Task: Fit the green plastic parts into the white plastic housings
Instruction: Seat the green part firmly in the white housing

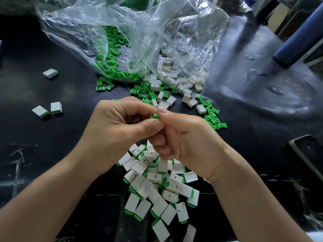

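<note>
The left hand [122, 123] and the right hand [185, 137] meet above the black table [52, 154]. Both have curled fingers, and together they pinch a small green plastic part [156, 116] at the fingertips. Whether a housing hides inside the left palm, I cannot tell. I judge the step to be orienting the part before insertion. Next it needs an empty white plastic housing [192, 102] from those beside the clear plastic bag [139, 41], with its opening turned toward the part, then a straight push.
</note>
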{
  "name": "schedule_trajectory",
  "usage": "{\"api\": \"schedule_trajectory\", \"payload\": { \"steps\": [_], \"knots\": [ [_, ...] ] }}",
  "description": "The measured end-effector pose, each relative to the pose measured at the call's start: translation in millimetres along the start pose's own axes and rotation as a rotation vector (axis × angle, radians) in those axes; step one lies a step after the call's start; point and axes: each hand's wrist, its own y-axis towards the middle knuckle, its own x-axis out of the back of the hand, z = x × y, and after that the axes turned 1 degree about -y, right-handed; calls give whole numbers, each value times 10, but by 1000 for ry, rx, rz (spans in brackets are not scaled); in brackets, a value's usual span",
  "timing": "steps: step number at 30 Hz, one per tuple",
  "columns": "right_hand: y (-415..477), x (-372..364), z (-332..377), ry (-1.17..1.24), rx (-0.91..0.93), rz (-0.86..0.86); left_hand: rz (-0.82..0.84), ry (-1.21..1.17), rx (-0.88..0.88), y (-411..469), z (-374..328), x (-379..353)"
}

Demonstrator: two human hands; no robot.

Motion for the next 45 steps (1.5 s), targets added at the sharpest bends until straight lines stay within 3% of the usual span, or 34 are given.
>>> {"api": "schedule_trajectory", "payload": {
  "steps": [10, 18, 29, 45],
  "knots": [
    [10, 31, -18, -43, 31, -50, -56, 8, 193, 13, -39, 26],
    [76, 24, -47, -204, 8, -160, 38, -30, 263, 36, -19, 64],
    [-24, -101, -16, -304, 149, -245, 31, -106, 220, 18, -17, 29],
    [20, -130, -31, -257, 117, -277, -32, -119, 211, 21, 12, -11]
  ]
}}
